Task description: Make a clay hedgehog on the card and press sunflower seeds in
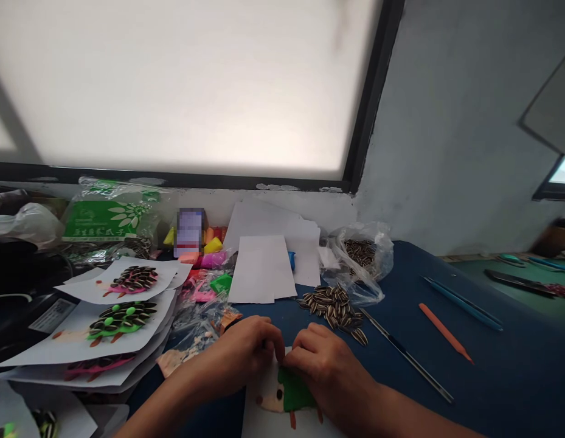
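A clay hedgehog (294, 394) with a green body, pale face, brown nose and small brown legs lies on a white sheet of paper (259, 423) right in front of me. My left hand (255, 345) is closed over the paper's upper left edge, fingers curled down. Bent over the top of the green clay is my right hand (328, 368), its fingers pressed together and partly covering the body. Whatever sits between either hand's fingertips is hidden. Just beyond my right hand, a heap of striped sunflower seeds (330, 307) rests on the blue table (382, 377).
Finished seed-hedgehog sheets (36, 350) are stacked at left. Blank papers (259, 271), colored clay packs (213, 258) and a green seed bag (100, 216) stand along the wall. A plastic bag of seeds (362, 252), a pen (407, 356), an orange clay tool (444, 331) and blue tool (464, 304) lie right.
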`<action>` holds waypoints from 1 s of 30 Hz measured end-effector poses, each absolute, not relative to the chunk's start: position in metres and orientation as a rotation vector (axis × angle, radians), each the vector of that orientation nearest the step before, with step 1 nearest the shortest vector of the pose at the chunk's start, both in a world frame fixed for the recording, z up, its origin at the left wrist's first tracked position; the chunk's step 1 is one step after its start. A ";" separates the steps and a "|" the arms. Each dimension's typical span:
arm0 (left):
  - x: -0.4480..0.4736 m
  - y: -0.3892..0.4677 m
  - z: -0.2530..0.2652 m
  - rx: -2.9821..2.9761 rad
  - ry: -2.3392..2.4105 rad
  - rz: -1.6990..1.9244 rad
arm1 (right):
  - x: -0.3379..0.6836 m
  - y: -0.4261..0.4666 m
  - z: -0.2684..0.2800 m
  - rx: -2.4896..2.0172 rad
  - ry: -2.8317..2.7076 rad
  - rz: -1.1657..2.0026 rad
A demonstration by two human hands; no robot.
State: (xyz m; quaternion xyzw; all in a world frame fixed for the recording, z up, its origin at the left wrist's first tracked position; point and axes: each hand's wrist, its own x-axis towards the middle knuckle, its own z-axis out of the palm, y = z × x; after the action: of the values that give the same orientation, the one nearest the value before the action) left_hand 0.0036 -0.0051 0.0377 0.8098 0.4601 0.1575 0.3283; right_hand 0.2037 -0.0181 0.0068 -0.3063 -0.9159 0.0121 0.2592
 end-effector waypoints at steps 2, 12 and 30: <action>0.003 -0.005 0.037 2.115 1.206 0.415 | 0.204 -0.018 0.007 -0.837 -2.503 0.030; 0.004 -0.005 0.042 2.101 1.203 0.387 | 0.205 -0.018 0.006 -0.831 -2.521 0.024; 0.003 -0.004 0.039 2.162 1.210 0.426 | 0.206 -0.018 0.010 -0.829 -2.534 0.012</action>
State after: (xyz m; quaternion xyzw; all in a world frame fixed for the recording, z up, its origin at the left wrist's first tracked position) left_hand 0.0029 -0.0044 0.0394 0.8180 0.4577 0.1614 0.3088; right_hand 0.2065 -0.0183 0.0101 -0.3022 -0.9237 0.0044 0.2355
